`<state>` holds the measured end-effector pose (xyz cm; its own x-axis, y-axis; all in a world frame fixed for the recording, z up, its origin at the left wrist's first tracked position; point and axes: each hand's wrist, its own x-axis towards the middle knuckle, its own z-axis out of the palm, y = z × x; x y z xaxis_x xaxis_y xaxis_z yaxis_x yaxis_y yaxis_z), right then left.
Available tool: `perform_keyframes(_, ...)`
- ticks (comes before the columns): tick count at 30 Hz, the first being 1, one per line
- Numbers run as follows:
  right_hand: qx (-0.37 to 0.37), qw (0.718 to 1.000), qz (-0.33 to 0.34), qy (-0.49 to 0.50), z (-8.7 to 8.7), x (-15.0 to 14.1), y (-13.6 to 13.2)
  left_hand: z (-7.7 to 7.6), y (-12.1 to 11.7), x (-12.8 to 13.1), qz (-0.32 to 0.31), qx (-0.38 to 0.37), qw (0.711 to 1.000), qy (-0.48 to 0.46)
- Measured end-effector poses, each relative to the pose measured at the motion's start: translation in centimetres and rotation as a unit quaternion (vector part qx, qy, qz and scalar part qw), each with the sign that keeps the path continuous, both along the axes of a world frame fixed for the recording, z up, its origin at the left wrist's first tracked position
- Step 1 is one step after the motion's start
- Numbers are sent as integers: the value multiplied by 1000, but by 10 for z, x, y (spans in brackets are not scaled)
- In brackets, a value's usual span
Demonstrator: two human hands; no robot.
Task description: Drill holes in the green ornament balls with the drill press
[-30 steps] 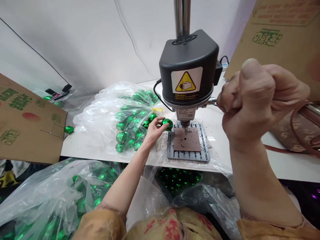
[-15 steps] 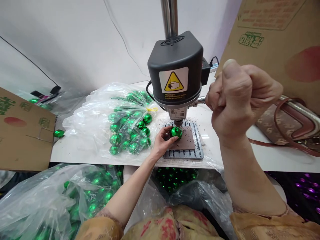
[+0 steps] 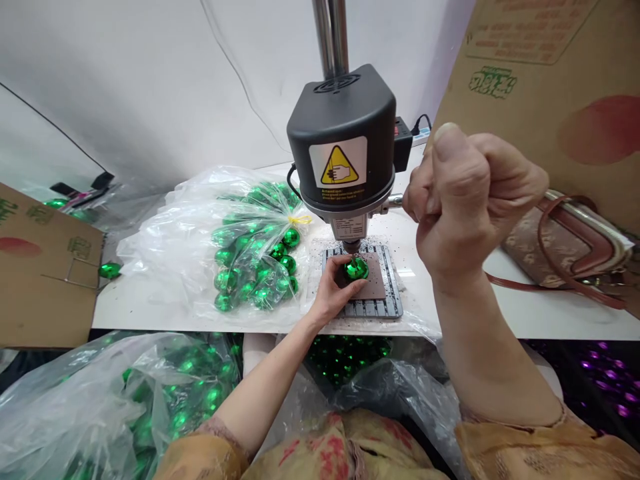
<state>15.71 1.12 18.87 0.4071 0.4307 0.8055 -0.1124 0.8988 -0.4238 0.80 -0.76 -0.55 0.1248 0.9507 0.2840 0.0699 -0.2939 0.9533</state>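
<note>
Bagged green balls (image 3: 263, 295) leave a narrow gap beside the base plate (image 3: 395, 303), near the front edge of the table (image 3: 530, 319). The left hand (image 3: 332, 291) pinches 1 shiny, faceted ball (image 3: 357, 269) over the brown pad (image 3: 377, 287); contact with the drill press (image 3: 341, 127) is hard to see. Bare tabletop lies rightward; the right hand (image 3: 470, 193) closes round the lever (image 3: 396, 200)

This is a small workshop. A bench drill (image 3: 343, 127) bearing a hazard label (image 3: 339, 163) stands mid-frame over a speck-strewn slotted base (image 3: 393, 287), with bagged green balls (image 3: 262, 272) left of centre.
</note>
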Motion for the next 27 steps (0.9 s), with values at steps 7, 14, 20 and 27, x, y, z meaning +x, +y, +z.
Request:
perform_keyframes(7,-3,1000,-13,-6,-3,1,2,1,1,-1,4,-22,1000,-9)
perform_keyframes(14,17,999,-49,-3,-23,-4,-10,-1,2,-2,-3,-16,1000,-3)
perform_keyframes(20,50,996,-61,-30,-38,3,-11,-1,2,-2,-5,-15,1000,-3)
perform_keyframes(27,92,993,-51,-59,-48,7,-7,-3,2,-2,-5,-13,1000,-9)
